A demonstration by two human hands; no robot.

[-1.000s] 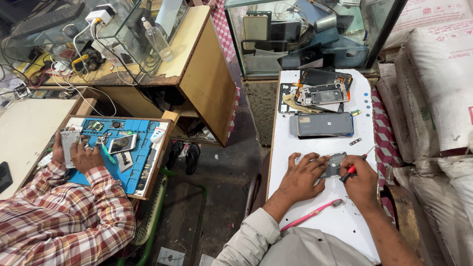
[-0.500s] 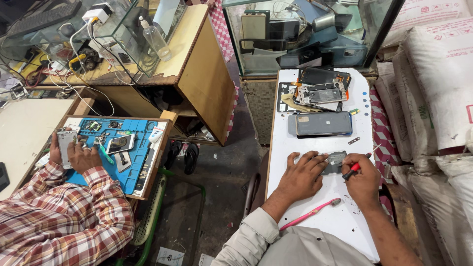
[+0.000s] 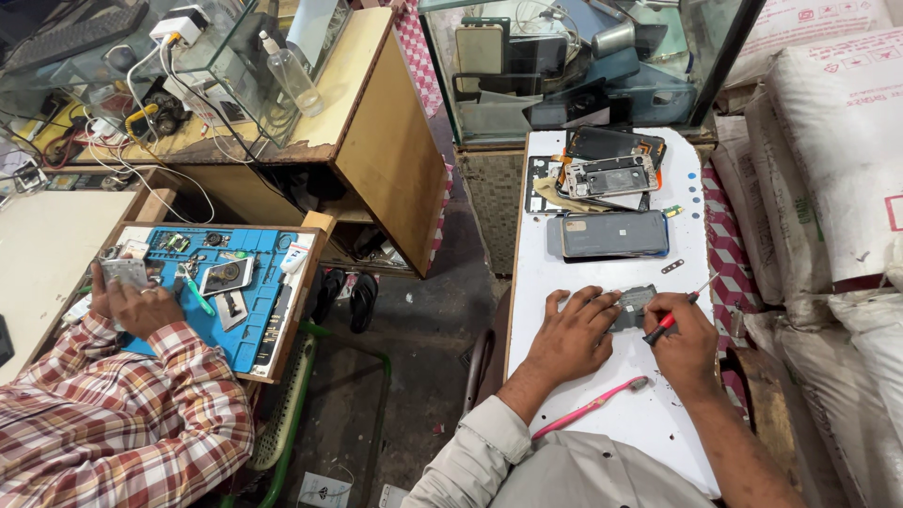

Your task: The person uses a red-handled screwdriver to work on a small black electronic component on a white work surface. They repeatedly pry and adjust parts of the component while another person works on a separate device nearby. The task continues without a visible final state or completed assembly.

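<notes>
Grey phone part [image 3: 636, 303] flat on white table [image 3: 602, 268], pinned under spread fingers of left hand [image 3: 571, 337]. Red-handled screwdriver [image 3: 670, 319] pinched in right hand [image 3: 685, 344], tip just beyond knuckles. Pink toothbrush [image 3: 590, 407] near both wrists.

Pretty cramped little workshop. Take the narrow white worktop [image 3: 602, 282] as the anchor: right behind it sits a glass display case with a dark frame [image 3: 583, 66], stuffed with gear. To its left there's a strip of dark, grubby concrete floor [image 3: 423, 320], with a pair of black sandals [image 3: 346, 296] lying on it. Further left stands a brown wooden cabinet [image 3: 376, 141] with another glass box on top. On the worktop's right, white woven sacks [image 3: 837, 141] are stacked high. Light is even, no harsh shadows.
</notes>
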